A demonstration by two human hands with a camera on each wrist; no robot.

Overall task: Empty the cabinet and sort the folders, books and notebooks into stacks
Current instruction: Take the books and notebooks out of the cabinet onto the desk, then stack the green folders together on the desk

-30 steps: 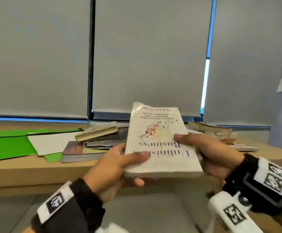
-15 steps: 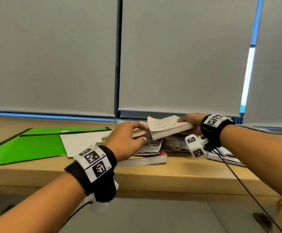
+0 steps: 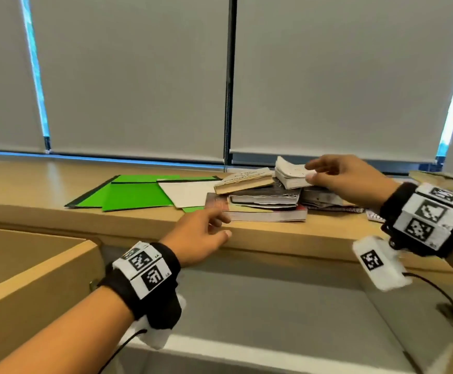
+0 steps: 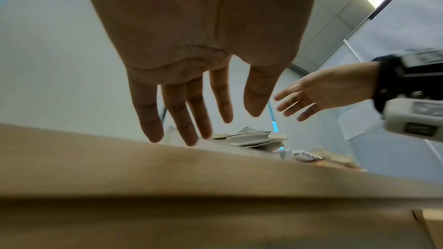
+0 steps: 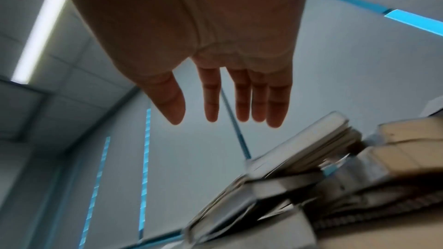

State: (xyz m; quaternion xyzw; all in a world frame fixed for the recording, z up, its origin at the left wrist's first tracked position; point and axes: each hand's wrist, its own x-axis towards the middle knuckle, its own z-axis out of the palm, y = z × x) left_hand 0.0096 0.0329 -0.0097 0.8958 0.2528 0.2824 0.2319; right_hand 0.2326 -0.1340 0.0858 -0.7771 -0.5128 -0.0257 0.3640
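The white paperback [image 3: 290, 175] lies tilted on top of the book stack [image 3: 266, 201] on the wooden ledge [image 3: 274, 238]. My right hand [image 3: 310, 172] hovers at its right end with straight fingers and holds nothing; the right wrist view shows the same open hand [image 5: 225, 118] above the white paperback [image 5: 299, 143]. My left hand [image 3: 221, 225] is at the ledge's front edge, fingers relaxed and empty, as the left wrist view shows for the left hand [image 4: 191, 124]. Green folders [image 3: 136, 193] and a white folder [image 3: 190, 193] lie left of the stack.
A spiral notebook [image 3: 373, 215] and more books [image 3: 441, 176] lie on the ledge to the right. An open wooden cabinet door [image 3: 31, 265] stands at the lower left, with the grey cabinet interior [image 3: 247, 306] below the ledge. Grey blinds close off the back.
Both hands carried the white paperback to the stack and set it on top. Both have let go; the left hand has drawn back to the ledge's front edge.
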